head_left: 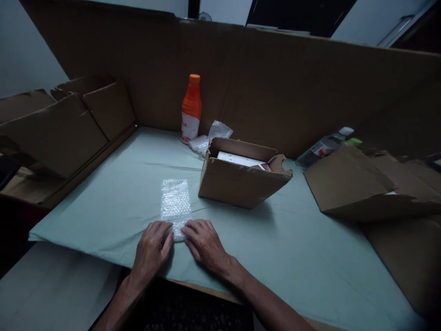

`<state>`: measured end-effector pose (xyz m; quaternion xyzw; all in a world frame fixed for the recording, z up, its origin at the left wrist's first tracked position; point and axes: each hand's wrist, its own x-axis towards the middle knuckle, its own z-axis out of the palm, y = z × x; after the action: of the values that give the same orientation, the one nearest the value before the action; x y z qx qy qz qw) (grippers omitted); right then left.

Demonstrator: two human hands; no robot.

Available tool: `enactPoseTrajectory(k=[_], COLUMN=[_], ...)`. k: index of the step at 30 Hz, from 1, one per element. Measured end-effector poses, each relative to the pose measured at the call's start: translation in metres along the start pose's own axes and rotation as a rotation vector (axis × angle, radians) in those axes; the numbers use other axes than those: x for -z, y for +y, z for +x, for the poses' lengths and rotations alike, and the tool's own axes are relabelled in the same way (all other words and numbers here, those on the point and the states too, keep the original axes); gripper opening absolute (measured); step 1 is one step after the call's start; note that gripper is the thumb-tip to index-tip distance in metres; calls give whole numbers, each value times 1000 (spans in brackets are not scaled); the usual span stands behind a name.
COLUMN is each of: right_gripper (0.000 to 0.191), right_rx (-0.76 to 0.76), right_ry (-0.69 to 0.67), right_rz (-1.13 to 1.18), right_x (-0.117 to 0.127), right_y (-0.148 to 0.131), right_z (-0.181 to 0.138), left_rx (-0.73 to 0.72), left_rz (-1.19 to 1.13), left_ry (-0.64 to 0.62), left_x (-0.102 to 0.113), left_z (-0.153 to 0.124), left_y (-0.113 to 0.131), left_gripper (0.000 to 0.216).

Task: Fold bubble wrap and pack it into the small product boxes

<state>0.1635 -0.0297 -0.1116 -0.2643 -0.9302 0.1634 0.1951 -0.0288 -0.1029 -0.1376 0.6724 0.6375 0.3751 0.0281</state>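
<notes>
Left hand point(151, 248): palm down on the pale green cloth point(113, 197), fingers flat and unclenched, fingertips touching the near end of the bubble wrap strip point(175, 204).
Right hand point(205, 243): likewise flat – fingers pressing the strip's near end, grasping nothing.
Bubble wrap strip: lies lengthwise, just left of the open cardboard box point(241, 179).
Behind: orange bottle point(191, 110) – upright near the cardboard wall point(275, 82).

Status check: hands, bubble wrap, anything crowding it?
Left hand and right hand flat on near end of clear bubble-wrap strip. Strip lies on pale green sheet. Open brown cardboard box close, not touching.
</notes>
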Motion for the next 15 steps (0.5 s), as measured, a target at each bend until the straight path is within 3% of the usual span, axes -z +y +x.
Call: enactPoseTrajectory(k=[8,15], right_gripper=[25,22], right_rx=[-29,-136], right_ry=[-41,45], right_rz=[145,267], right_x=[5,4], right_y=[7,7], right_z=[0,-4], left_rx=[-31,-29], left_rz=[-70,-145], left_ry=[-29,9], left_x=[13,9], left_z=[-14,-11], left_y=[1,1], left_gripper=[32,14])
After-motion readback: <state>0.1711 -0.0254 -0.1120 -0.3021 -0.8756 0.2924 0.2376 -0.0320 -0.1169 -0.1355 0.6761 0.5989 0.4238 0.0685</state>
